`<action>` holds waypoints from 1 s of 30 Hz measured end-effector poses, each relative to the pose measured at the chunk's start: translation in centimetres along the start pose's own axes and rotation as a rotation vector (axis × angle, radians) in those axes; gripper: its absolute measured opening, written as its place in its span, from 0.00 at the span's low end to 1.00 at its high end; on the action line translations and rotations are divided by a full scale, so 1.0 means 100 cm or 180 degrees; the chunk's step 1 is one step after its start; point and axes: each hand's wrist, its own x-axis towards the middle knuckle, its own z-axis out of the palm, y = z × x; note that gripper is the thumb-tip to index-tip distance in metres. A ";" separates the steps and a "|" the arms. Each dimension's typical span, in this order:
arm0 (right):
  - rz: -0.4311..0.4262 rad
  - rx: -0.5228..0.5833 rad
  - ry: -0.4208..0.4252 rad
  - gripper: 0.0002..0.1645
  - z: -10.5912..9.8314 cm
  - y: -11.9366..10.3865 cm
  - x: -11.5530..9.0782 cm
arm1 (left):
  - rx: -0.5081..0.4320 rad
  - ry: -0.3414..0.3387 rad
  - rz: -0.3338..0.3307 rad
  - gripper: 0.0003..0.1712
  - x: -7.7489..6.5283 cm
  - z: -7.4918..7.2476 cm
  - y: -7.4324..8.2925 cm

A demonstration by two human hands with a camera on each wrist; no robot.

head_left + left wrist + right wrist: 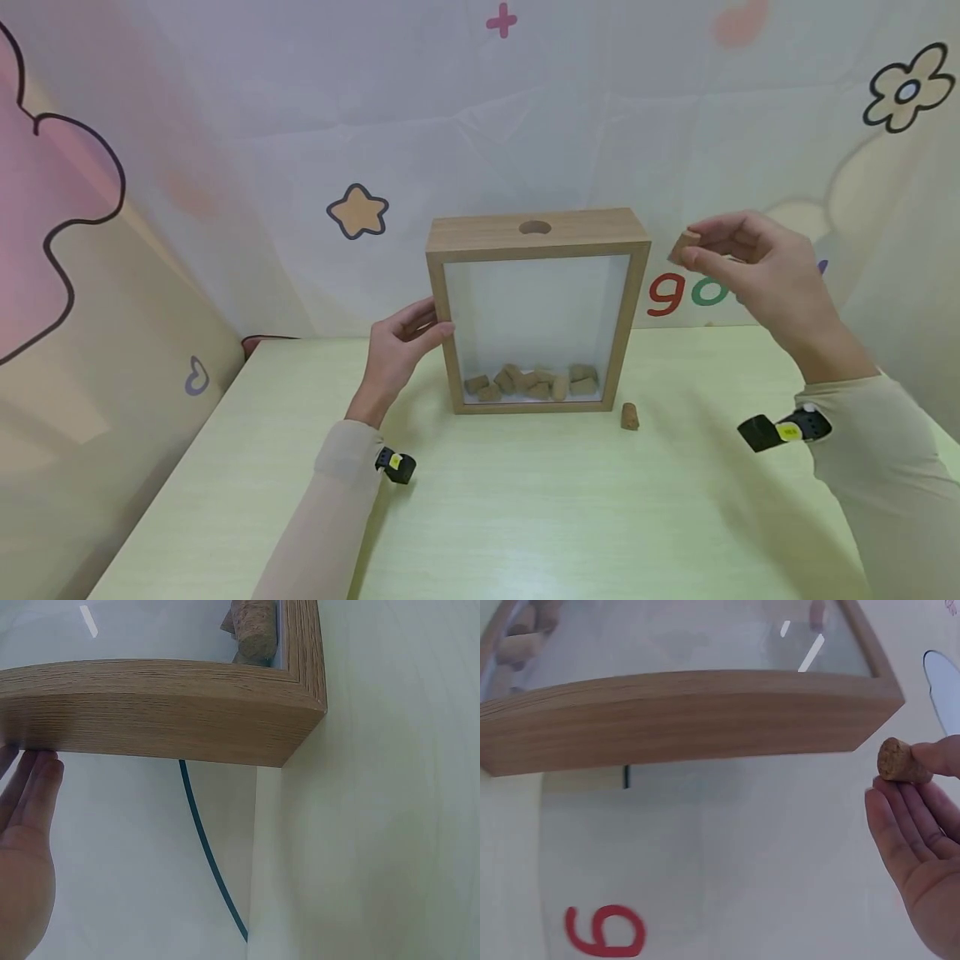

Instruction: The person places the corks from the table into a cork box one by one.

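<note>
A wooden shadow box (pixel 535 332) with a clear front and a round hole in its top stands upright on the table. Several corks (pixel 538 383) lie along its bottom, inside. My left hand (pixel 399 354) grips the left side, thumb over the front edge and fingers toward the back. In the left wrist view, fingertips (pixel 49 765) meet the far edge of the side panel. To the right of the box top, my right hand (pixel 772 271) pinches a cork (pixel 897 761) between thumb and fingers, raised above the table.
One loose cork (pixel 630 417) stands on the pale table (pixel 517 508) by the box's lower right corner. Behind the box hangs a printed backdrop (pixel 480 150) with stars, flowers and letters. Both sleeves carry small black wrist cameras (pixel 783 427).
</note>
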 end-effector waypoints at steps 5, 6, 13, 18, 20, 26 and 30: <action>-0.0151 0.0197 0.0063 0.19 0.001 -0.032 0.017 | 0.0018 0.0003 -0.0006 0.31 0.000 -0.001 0.000; -0.0182 0.0199 0.0038 0.19 0.003 -0.038 0.021 | 0.0025 0.0007 -0.0008 0.30 0.000 -0.001 0.000; -0.0485 -0.0036 -0.0198 0.16 0.027 -0.065 0.042 | 0.0006 -0.0008 0.0021 0.30 0.000 -0.001 -0.001; -0.0633 -0.0152 -0.0396 0.19 0.047 -0.073 0.055 | -0.0023 -0.0016 0.0031 0.30 0.000 -0.001 0.000; -0.0652 -0.0178 -0.0458 0.19 0.054 -0.076 0.059 | -0.0025 -0.0017 0.0031 0.30 0.000 -0.001 0.000; -0.0762 -0.0191 -0.0531 0.16 0.074 -0.080 0.068 | -0.0023 -0.0023 0.0021 0.30 0.001 -0.001 0.000; -0.0786 -0.0204 -0.0602 0.15 0.082 -0.080 0.075 | -0.0026 -0.0019 0.0004 0.30 0.001 -0.001 0.000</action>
